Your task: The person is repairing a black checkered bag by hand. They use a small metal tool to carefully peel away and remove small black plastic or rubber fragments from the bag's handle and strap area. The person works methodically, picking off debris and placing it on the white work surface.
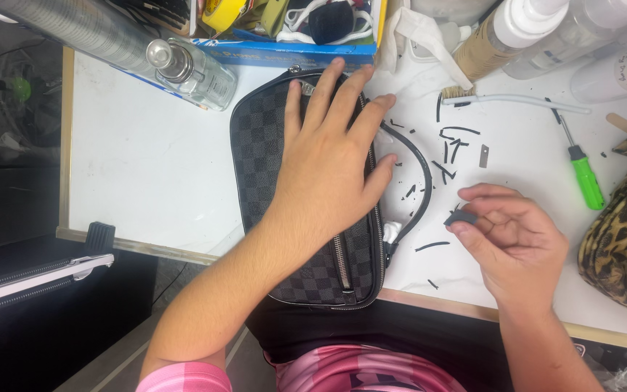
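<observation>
A dark grey checkered pouch with a zip lies on the white table. My left hand rests flat on top of it, fingers spread. A thin black strap curves off the pouch's right side. To the right, my right hand pinches a small dark grey piece between thumb and fingers, just above the table. Several black strap scraps are scattered between the two hands.
A green-handled screwdriver, a small metal blade and a white brush lie at the right. A leopard-print bag sits at the right edge. Clear bottles and a blue box line the back.
</observation>
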